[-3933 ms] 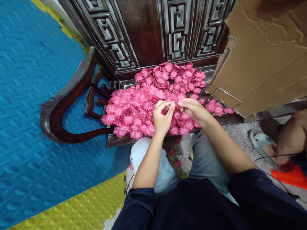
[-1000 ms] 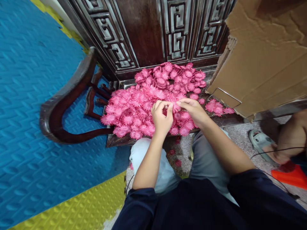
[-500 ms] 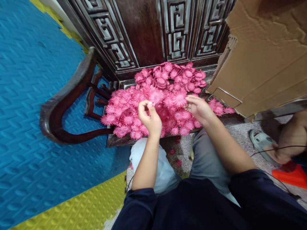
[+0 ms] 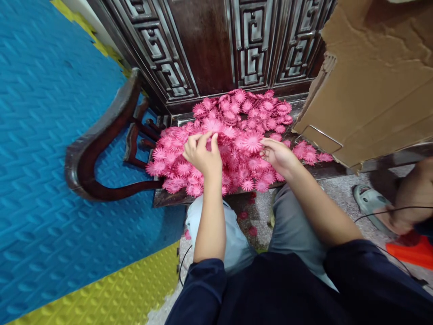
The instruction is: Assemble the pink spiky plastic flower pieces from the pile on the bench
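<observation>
Leftward, away from its partner, the left hand [image 4: 203, 155] has moved over the last half second, its fingers less curled; the right hand [image 4: 282, 158] has barely stirred. From where I stand, a blue foam mat [image 4: 40, 158] covers the left side, embossed with a woven texture and bordered by a yellow foam strip [image 4: 135, 284]. Behind the work rises one dark, glossy wooden panel [image 4: 209, 45], carved with square spirals. One creased brown cardboard sheet [image 4: 372, 104] with a torn edge leans in from the right. Below runs the dark wood tabletop [image 4: 171, 197], with one smooth, curving armrest [image 4: 101, 122] at its left end. Heaped on it lies a pile of pink flowers [image 4: 184, 169], flat, round and finely petalled, too many to count. At the far right, another person's foot wears one grey-green sandal [image 4: 370, 203].

Both hands hover above the heap. The right grip is pinched on the edge of one pink flower [image 4: 252, 141], held to the left of the fingertips. The left grip shows a narrow gap between thumb and forefinger; another flower [image 4: 213, 126] lies just beyond, and I cannot tell whether they touch. Four loose blossoms [image 4: 252, 230] show on the speckled floor [image 4: 260, 212].
</observation>
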Demonstrator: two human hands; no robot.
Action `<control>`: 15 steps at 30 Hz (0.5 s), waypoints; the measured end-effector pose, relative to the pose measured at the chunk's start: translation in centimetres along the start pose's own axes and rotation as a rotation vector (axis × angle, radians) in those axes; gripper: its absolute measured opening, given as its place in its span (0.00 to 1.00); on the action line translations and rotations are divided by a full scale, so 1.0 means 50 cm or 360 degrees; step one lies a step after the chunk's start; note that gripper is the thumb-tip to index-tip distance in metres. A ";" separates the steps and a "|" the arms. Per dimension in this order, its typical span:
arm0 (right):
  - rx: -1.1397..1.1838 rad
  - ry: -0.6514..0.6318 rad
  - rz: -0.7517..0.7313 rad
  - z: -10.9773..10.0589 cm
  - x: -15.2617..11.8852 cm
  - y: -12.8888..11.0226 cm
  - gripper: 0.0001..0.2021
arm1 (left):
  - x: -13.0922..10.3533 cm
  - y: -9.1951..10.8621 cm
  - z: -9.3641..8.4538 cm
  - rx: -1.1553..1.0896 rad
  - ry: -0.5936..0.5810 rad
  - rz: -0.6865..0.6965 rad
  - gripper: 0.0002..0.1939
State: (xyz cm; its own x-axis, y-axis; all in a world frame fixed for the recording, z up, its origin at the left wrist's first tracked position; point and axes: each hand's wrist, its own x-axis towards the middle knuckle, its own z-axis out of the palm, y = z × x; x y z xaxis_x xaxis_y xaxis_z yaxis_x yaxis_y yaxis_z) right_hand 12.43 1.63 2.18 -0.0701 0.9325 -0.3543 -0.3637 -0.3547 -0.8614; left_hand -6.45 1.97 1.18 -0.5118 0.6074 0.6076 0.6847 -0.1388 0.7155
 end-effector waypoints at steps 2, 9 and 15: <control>-0.0022 -0.0008 -0.0001 -0.002 0.001 0.000 0.11 | -0.006 0.003 -0.006 -0.0003 0.0002 -0.0034 0.09; -0.0026 -0.0004 -0.0007 -0.004 0.002 -0.002 0.10 | -0.033 0.044 -0.024 -0.0039 -0.0028 0.0000 0.10; -0.0011 -0.0143 -0.0020 0.004 -0.012 -0.004 0.10 | -0.091 0.087 -0.011 0.0035 -0.0446 0.0408 0.11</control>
State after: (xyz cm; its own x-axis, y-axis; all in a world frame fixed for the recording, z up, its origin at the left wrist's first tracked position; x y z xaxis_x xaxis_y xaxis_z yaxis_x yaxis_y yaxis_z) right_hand 12.34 1.15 2.64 -0.1489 0.9392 -0.3094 -0.3588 -0.3429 -0.8682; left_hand -1.45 -1.80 1.71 -0.1626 0.7458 0.6460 0.7845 -0.2993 0.5431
